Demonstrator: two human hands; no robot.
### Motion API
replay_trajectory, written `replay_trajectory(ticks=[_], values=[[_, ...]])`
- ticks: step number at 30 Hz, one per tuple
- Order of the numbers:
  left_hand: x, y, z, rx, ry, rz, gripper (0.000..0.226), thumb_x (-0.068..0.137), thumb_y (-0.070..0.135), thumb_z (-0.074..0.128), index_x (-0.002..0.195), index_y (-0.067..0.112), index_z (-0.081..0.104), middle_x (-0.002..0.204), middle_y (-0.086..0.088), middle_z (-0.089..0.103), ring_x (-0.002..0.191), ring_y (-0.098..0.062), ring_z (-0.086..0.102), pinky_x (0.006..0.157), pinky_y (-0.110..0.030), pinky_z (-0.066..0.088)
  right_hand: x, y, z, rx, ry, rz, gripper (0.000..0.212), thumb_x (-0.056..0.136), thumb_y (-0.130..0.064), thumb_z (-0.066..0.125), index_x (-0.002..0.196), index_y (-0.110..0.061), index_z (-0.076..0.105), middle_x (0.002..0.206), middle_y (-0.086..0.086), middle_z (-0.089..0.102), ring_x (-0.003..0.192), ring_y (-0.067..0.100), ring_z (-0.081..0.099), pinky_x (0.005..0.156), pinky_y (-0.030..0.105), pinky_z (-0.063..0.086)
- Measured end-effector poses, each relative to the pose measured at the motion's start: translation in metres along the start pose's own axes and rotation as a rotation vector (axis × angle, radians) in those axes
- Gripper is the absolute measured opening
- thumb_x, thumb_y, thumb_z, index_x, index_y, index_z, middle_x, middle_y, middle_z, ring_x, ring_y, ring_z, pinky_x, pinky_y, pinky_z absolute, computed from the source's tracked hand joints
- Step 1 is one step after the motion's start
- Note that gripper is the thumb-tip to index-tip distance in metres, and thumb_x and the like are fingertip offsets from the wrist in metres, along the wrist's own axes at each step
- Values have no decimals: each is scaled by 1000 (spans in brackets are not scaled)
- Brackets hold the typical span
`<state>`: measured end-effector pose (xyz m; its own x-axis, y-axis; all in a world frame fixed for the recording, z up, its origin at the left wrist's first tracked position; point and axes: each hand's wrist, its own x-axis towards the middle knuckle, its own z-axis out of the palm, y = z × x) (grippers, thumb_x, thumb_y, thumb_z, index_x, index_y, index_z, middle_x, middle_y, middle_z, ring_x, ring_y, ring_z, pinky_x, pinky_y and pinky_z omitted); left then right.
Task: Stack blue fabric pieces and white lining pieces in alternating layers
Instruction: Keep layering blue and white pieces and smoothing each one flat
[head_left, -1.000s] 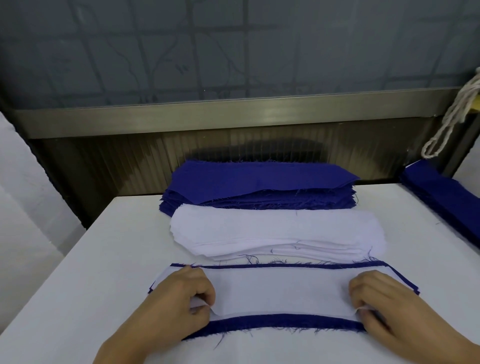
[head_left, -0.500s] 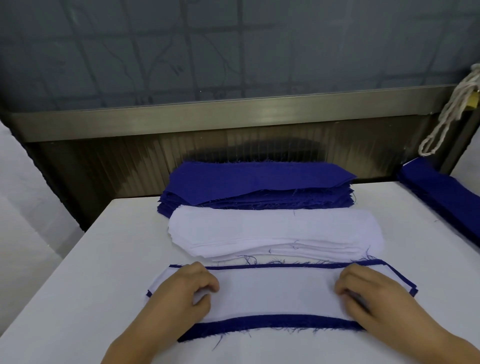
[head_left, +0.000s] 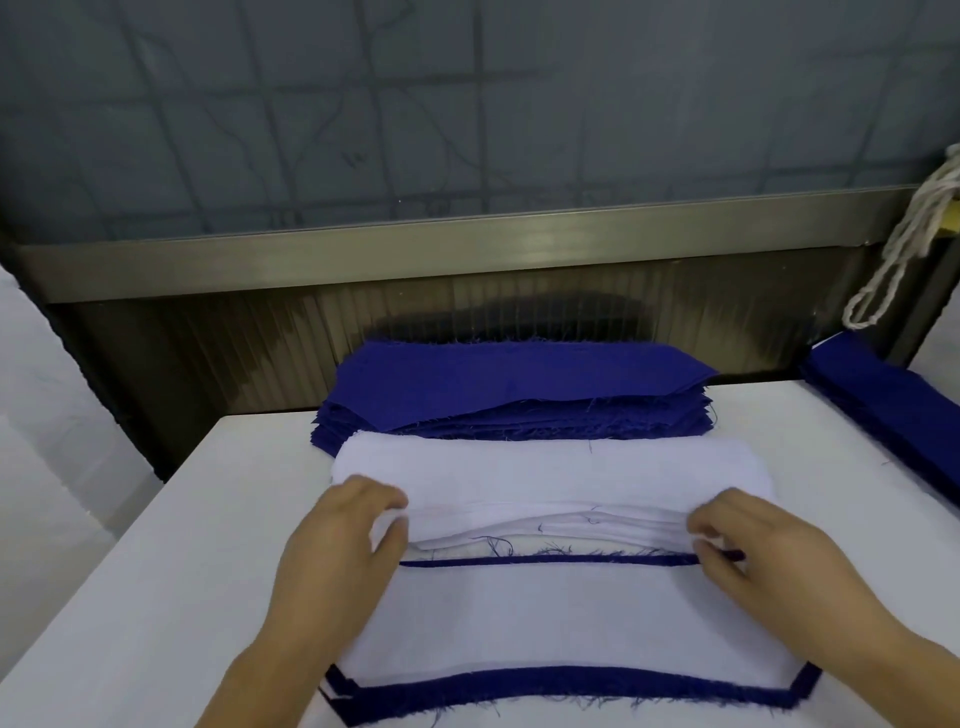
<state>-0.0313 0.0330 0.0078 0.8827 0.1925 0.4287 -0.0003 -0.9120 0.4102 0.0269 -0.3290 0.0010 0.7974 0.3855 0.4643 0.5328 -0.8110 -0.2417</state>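
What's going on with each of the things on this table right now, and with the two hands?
Blue fabric pile: stacked at the table's far edge, untouched.
White lining pile: stacked in front of it, near edge being handled.
Layered stack: nearest, white lining on top, blue border showing.
Left hand: fingers curled at the lining pile's left end.
Right hand: fingers curled at its right end.
Side blue pile: lying far right.

Place: I was in a garment workshop, at a cutting or sorting station.
Table (head_left: 156, 545): white padded top, the kind I lay cloth on.
Stacks: cut blue pieces (head_left: 519, 395) and white linings (head_left: 545, 473), same shape, frayed edges, piled in bulk.
More stock: another blue pile (head_left: 893, 410) at my right.
Backdrop: metal rail (head_left: 467, 249), cord (head_left: 904, 249) hanging.
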Motion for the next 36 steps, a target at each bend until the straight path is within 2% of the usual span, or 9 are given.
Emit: replay_trajectory(ticks=[4,8,12,17,21,24,27,32,36], values=[[45,20,13,83,155,98,33,83,18,72,115,19,67,115,3,66,101,-14,61,89,-21,39,51,3,8,-2,111,-12,27,76,-6,77,99,-17,68,93,-8,62,80,13,60,73,24,49],[85,31,29,149,33,163,53,87,24,68,136,13,51,140,-2,51,130,-21,45,109,-28,28,101,8,14,-72,102,23,44,83,-12,73,125,-13,61,124,4,63,114,24,58,96,35,45],[113,24,44,200,-52,159,56,95,32,54,146,18,37,152,0,35,140,-16,30,115,-28,19,134,18,26,-84,-10,35,49,93,-18,61,140,-14,50,142,2,51,133,20,44,112,34,32],[114,16,48,280,14,217,33,95,19,56,127,13,60,134,-4,57,125,-21,53,104,-32,39,143,26,34,-128,-2,30,32,99,-15,51,128,-13,63,130,2,63,120,22,57,102,32,41],[120,11,50,293,2,221,32,98,16,51,129,17,60,136,1,55,126,-16,51,105,-26,38,147,26,33,-105,58,18,23,93,-11,59,113,-11,71,112,3,71,103,25,65,85,34,51],[126,16,46,266,48,173,25,97,12,50,112,16,69,112,0,69,101,-19,63,85,-29,50,150,24,30,-76,78,65,22,88,-8,64,107,-14,73,106,0,72,100,21,64,81,31,49],[127,19,40,205,68,126,25,94,8,50,108,20,67,103,4,68,88,-14,62,74,-26,49,152,22,26,-27,86,95,19,85,-8,69,101,-16,72,100,-2,70,95,19,62,78,30,49],[113,19,18,80,167,88,17,88,9,61,99,21,66,97,7,66,83,-8,56,70,-20,46,135,16,8,114,63,16,19,93,-9,60,107,-14,72,105,-5,69,100,12,59,89,26,46],[77,23,-6,-9,130,69,17,88,13,63,94,29,59,87,16,61,70,-3,53,63,-17,46,98,-2,-13,106,89,4,19,89,-8,62,102,-20,70,95,-17,65,84,1,55,77,13,39]])
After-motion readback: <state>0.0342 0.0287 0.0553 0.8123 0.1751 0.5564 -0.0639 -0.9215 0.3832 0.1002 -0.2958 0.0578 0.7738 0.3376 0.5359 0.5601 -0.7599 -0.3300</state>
